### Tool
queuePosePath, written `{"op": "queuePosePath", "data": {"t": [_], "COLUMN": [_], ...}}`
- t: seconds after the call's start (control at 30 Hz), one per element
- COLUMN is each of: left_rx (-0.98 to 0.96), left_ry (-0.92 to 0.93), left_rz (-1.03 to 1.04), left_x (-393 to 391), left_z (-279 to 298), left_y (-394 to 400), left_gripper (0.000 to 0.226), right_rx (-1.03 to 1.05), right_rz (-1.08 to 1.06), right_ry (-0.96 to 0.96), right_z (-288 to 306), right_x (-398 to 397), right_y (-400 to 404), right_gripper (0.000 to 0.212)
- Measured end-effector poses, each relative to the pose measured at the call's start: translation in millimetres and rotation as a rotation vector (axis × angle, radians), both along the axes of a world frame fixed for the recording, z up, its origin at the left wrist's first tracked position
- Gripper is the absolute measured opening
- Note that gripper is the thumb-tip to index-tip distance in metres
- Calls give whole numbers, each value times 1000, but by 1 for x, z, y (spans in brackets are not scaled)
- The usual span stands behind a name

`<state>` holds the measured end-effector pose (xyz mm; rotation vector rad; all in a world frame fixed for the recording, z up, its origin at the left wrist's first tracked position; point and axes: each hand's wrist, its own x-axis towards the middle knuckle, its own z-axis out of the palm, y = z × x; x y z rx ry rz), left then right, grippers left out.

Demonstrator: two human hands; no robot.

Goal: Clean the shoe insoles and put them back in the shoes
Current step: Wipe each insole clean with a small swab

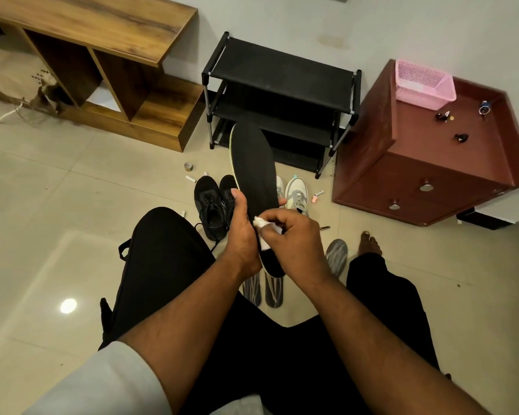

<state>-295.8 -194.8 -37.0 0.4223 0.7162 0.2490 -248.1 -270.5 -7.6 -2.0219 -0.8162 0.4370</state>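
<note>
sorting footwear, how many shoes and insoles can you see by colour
black shoes: 2
white-grey shoes: 2
black insole, held in the hands: 1
grey insoles on the floor: 3
total: 8

Both forearms bare, reaching forward and converging above lap. Left hand (240,232) wrapped round edge of black insole (253,175), thumb up along its side, fingertips showing past far edge. Right hand (294,238) just beside left, fingers curled, pinching white wipe (264,232) against insole near heel. Light sleeve at left upper arm. Person seated, knees apart, bare right foot (369,244) on floor.
</note>
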Motion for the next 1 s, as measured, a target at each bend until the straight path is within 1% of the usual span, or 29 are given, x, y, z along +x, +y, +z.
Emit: {"op": "queuePosePath", "data": {"t": [0.07,0.2,0.27,0.33,0.4,0.47,0.57,0.63,0.7,0.83,0.9,1.0], "left_rx": [-7,29,6,-40,-71,-66,-42,-21,-3,-23,-23,19], "left_ry": [-26,-36,-60,-71,-68,-60,-48,-47,-41,-55,-48,-59], "left_rz": [3,4,8,-2,-22,-17,-9,-21,-18,28,42,-12], "left_x": [0,1,1,0,0,0,2,2,2,1,0,-2], "left_z": [-1,-4,-4,-5,-7,-8,-7,-8,-7,-9,-8,-2], "left_y": [-1,-4,-3,-2,-2,-2,-2,-3,-4,-7,-7,-7], "left_gripper": [89,76,72,72,74,69,64,63,59,54,54,53], "right_rx": [-23,-88,-80,-35,-8,5,-20,-22,-31,-13,6,24], "right_rz": [-66,-185,-141,-32,45,11,-147,-207,-167,49,44,-100], "right_ry": [-64,-168,-150,-74,-48,-73,-125,-129,-143,-154,-159,-143], "right_z": [-3,-9,-7,-3,-2,-3,-8,-10,-7,3,4,-1], "right_x": [11,28,24,11,3,8,30,40,37,10,10,30], "right_y": [-2,-5,-3,1,4,4,0,-2,0,7,7,1], "right_gripper": [9,16,14,12,13,9,9,10,10,13,12,8]}}
